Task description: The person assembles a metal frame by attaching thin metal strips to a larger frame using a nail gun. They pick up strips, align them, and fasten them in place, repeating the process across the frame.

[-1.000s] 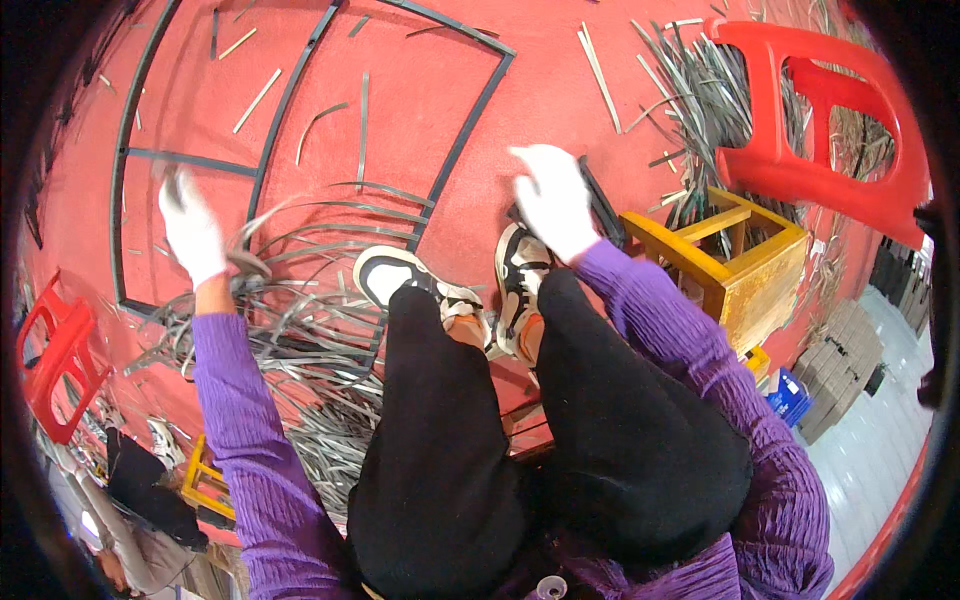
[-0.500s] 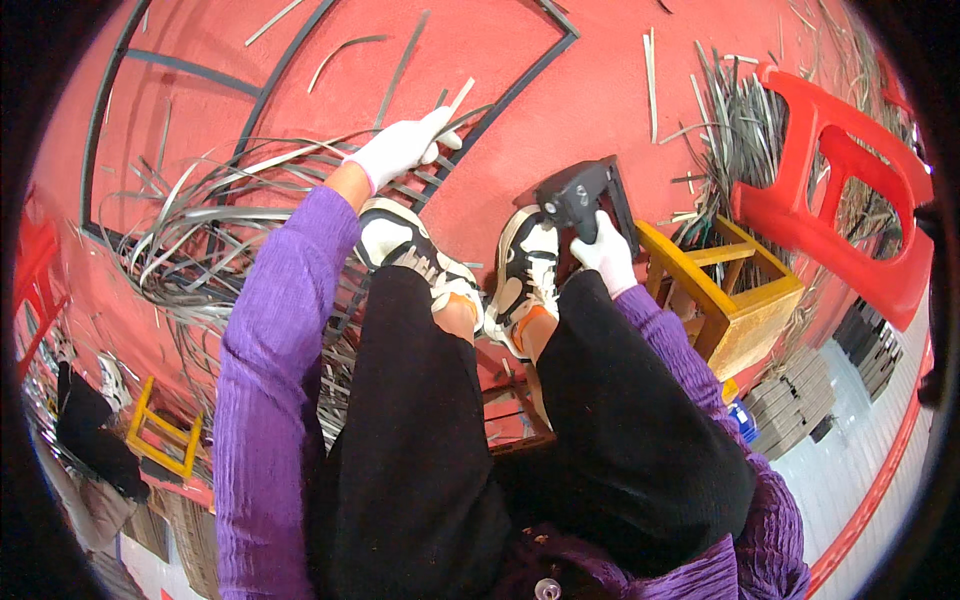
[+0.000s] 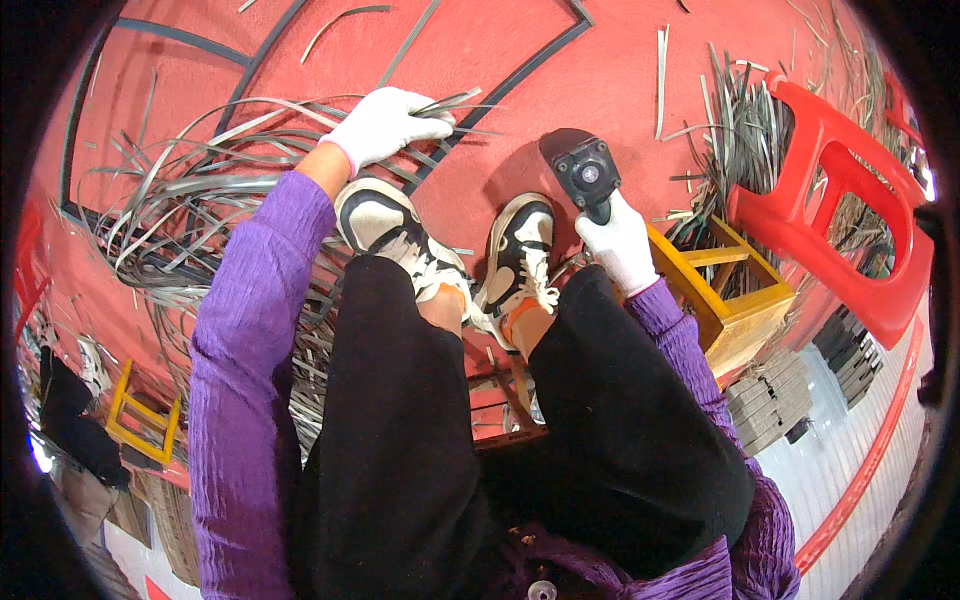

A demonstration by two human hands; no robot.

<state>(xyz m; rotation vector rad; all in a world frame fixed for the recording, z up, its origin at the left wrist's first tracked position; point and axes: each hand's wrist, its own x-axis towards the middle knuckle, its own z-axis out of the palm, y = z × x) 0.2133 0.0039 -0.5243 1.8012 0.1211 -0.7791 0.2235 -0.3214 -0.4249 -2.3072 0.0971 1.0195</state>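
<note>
I sit above a red floor, both hands in white gloves, sleeves purple. My left hand (image 3: 385, 125) is closed on a bundle of long thin grey strips (image 3: 200, 170) that fan out to the left over the floor. My right hand (image 3: 620, 245) grips the handle of a black power tool (image 3: 582, 170), held upright just right of my black-and-white shoes (image 3: 520, 250). The tool's head points away from me, above the floor.
A yellow wooden stool (image 3: 735, 290) stands right of my right hand, a red plastic stool (image 3: 830, 210) lies beyond it among more grey strips (image 3: 740, 120). Black lines (image 3: 500, 85) mark the floor. Another yellow frame (image 3: 140, 420) sits at lower left; grey stacked pieces (image 3: 780, 395) at lower right.
My left hand swung from the far left toward my feet, gathering strips. My right hand took up the black tool and lifted it upright beside my right shoe.
</note>
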